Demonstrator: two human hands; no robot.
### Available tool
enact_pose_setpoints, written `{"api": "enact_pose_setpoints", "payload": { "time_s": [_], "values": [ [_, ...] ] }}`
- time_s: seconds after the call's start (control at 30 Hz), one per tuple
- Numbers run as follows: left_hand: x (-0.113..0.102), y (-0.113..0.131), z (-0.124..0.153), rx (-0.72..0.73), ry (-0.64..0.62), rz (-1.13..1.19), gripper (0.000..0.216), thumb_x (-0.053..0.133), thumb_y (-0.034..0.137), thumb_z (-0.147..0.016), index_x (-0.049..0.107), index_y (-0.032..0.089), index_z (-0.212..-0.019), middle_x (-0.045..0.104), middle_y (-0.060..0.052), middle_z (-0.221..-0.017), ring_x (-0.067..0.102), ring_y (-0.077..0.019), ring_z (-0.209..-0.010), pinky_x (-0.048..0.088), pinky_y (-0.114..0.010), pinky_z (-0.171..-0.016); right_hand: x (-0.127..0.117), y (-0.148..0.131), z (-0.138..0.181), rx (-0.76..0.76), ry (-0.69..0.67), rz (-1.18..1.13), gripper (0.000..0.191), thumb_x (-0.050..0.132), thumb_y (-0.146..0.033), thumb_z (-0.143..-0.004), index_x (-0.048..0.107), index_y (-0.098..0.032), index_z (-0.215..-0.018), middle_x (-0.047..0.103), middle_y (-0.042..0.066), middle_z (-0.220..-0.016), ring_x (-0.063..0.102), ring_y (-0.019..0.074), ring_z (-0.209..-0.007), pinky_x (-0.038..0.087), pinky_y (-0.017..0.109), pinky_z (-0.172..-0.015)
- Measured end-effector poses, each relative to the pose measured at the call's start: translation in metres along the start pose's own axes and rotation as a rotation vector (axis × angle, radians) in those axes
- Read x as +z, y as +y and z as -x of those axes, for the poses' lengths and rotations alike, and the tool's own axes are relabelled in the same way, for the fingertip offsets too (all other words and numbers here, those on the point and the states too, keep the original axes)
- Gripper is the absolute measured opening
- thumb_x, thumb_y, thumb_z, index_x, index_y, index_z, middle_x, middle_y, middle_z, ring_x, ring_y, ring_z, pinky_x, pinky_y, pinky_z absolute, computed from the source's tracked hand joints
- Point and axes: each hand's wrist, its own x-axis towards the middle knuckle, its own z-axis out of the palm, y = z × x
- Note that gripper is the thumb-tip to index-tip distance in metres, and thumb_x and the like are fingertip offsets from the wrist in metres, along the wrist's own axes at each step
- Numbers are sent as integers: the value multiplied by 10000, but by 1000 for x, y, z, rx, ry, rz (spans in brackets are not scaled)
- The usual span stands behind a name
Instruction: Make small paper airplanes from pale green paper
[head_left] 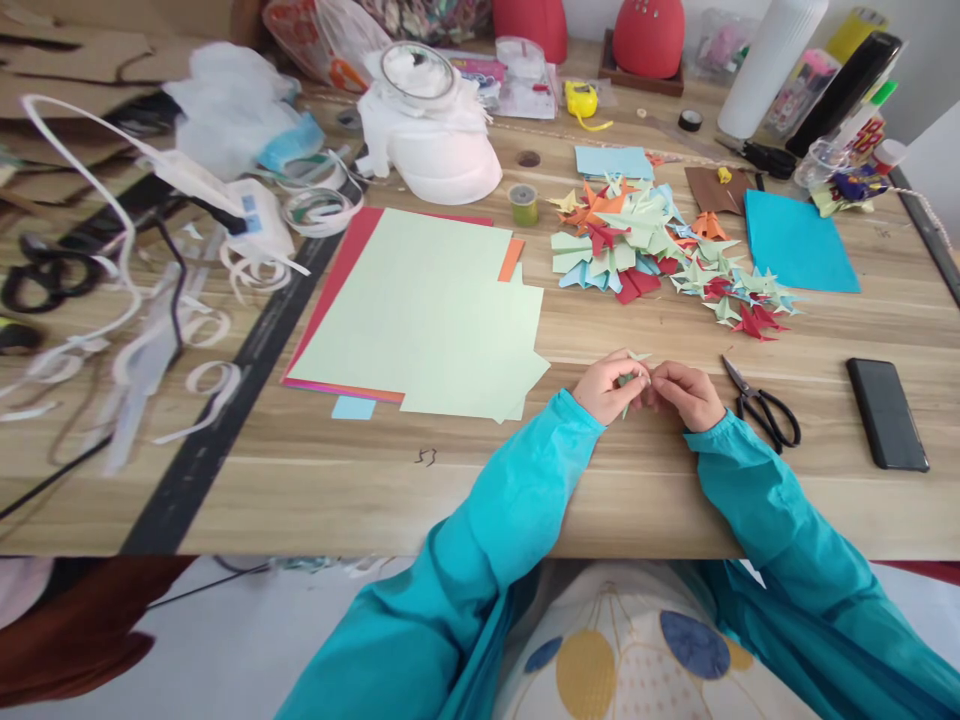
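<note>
I am watching from far away, and through the head camera I see two bare hands close together by the wooden table (660, 500). The left hand (611, 388) pinches a small folded green paper (625, 380) with its thumb and fingers, and little pointy bits stick out above and below. The right hand (686, 393) is right next to it, with its thumb and finger bunched up by the paper's edge. I cannot tell if the right hand is gripping anything, because that spot is too small and the fingers cover it. Both arms have shiny blue-green sleeves (517, 490).

The small paper is between the big pale green sheets (442, 310) on the left and the black scissors (748, 393) on the right. The scissors lie near the right hand, and a dark phone (887, 413) lies farther over. A red sheet (337, 280) peeks out from under the big green ones. Past the hands I see a messy heap of folded papers (637, 225), green, red, orange and blue. A bright blue sheet (801, 240) lies flat to the right of the heap, and a light blue paper (613, 162) lies behind it. A little spool (523, 205) stands between the big sheets and the heap, and farther back sits a yellow tape measure (580, 98)
</note>
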Motion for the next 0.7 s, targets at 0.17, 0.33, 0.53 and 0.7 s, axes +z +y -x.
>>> {"api": "enact_pose_setpoints", "payload": {
  "time_s": [0.17, 0.33, 0.53, 0.7],
  "values": [
    [2, -6, 0, 45, 64, -155, 145, 513, 233, -790, 548, 138, -687, 488, -18, -798, 511, -48, -503, 392, -174, -416, -2, 4, 1, -24, 43, 132, 267, 508, -427, -823, 533, -186, -712, 539, -15, -560, 494, 110, -502, 410, 246, -484],
    [1, -9, 1, 139, 108, -354, 91, 531, 189, -762, 557, 153, -682, 530, -26, -777, 506, -89, -608, 420, -204, -512, -6, 8, 1, -96, 25, 323, 225, 476, -381, -846, 545, -190, -750, 551, -4, -595, 493, 116, -529, 420, 257, -522],
    [-1, -7, 0, 167, 115, -404, 61, 537, 183, -751, 561, 156, -703, 548, -29, -790, 479, -93, -600, 406, -216, -519, -5, 6, 2, -154, 69, 415, 180, 489, -336, -840, 568, -184, -782, 577, 9, -626, 498, 116, -532, 417, 257, -526],
    [-1, -8, 0, 191, 116, -417, 40, 542, 162, -733, 558, 157, -697, 545, -27, -780, 501, -104, -645, 426, -222, -562, -4, 4, 2, -179, 67, 414, 172, 500, -325, -835, 581, -178, -798, 588, 12, -636, 512, 115, -540, 426, 254, -534]
  ]
}}
